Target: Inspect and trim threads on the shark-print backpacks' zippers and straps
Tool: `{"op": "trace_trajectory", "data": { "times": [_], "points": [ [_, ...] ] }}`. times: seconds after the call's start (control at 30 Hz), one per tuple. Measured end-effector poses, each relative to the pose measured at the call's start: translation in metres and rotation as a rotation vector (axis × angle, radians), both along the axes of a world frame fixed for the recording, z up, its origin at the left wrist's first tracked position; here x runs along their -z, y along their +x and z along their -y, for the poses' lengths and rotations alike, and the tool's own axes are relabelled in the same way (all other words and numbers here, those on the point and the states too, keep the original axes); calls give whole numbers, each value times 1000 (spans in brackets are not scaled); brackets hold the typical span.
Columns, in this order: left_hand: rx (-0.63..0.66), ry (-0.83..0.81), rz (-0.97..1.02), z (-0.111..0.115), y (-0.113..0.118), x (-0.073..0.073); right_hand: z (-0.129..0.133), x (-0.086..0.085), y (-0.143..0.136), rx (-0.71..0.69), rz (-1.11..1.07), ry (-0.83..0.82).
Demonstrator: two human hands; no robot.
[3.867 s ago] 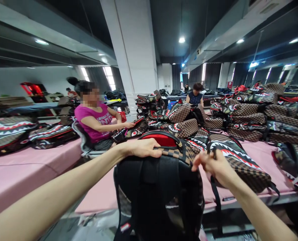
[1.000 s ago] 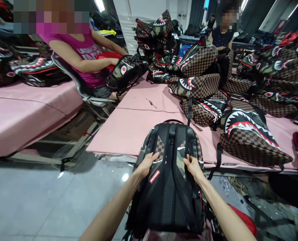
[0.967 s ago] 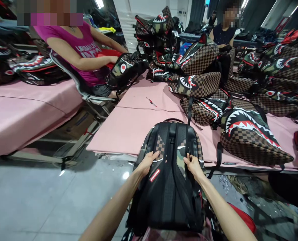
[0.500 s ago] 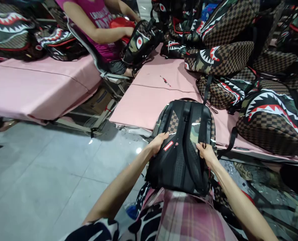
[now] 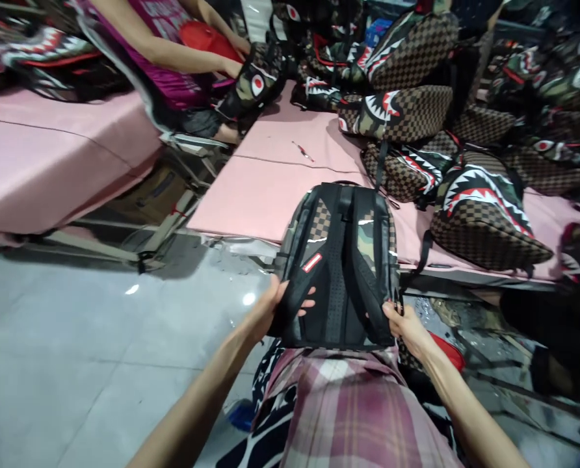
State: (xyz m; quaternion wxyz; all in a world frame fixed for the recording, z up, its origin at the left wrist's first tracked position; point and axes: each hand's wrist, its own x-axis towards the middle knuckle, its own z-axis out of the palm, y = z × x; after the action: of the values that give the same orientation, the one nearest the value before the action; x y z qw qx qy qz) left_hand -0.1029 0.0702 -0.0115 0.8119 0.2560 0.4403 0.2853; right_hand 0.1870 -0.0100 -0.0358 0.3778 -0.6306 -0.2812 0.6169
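Observation:
A black backpack (image 5: 336, 286) with checkered and camouflage patches rests on my lap, its strap side up and its top against the pink table edge. My left hand (image 5: 283, 302) is wrapped round the left shoulder strap (image 5: 294, 292), with fingertips showing on the strap's inner side. Near the lower right edge, my right hand (image 5: 400, 318) pinches the right shoulder strap (image 5: 368, 302). A small red and white label (image 5: 313, 262) is on the left strap.
Shark-mouth backpacks (image 5: 489, 214) are piled on the pink table (image 5: 251, 195) at the right. A pen (image 5: 302, 151) lies on it. Beyond, a seated person (image 5: 168, 58) handles another backpack (image 5: 255, 81). A second pink table (image 5: 51, 156) stands left.
Both hands have moved down along the backpack, my left hand now round the strap. The view has shifted right, and the other person's arms have moved slightly.

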Motion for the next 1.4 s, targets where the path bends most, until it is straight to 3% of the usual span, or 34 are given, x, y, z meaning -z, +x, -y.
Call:
{"op": "trace_trajectory", "data": {
  "times": [0.23, 0.4, 0.6, 0.97, 1.1, 1.17, 1.23, 1.33, 1.4],
  "points": [
    [18, -67, -56, -8, 3, -1, 8, -5, 2, -1, 14, 46],
    [-13, -99, 14, -14, 1, 10, 7, -4, 1, 18, -21, 80],
    [-71, -107, 141, -17, 0, 19, 6, -16, -1, -18, -92, 129],
    [-144, -135, 271, -22, 24, 6, 6, -3, -2, 40, -55, 104],
    [-161, -61, 79, -23, 17, -2, -4, -15, -1, 40, -22, 80],
    [-257, 120, -160, -39, 10, -9, -24, -26, 3, 95, -34, 80],
    [-353, 384, -376, -70, 8, -19, -53, -35, 10, 206, -75, 108],
    [-342, 696, -507, -138, 21, -36, -102, -36, 24, 342, -200, 154],
    [-281, 778, -528, -188, 45, -44, -127, -25, 34, 387, -314, 153]
  ]
}}
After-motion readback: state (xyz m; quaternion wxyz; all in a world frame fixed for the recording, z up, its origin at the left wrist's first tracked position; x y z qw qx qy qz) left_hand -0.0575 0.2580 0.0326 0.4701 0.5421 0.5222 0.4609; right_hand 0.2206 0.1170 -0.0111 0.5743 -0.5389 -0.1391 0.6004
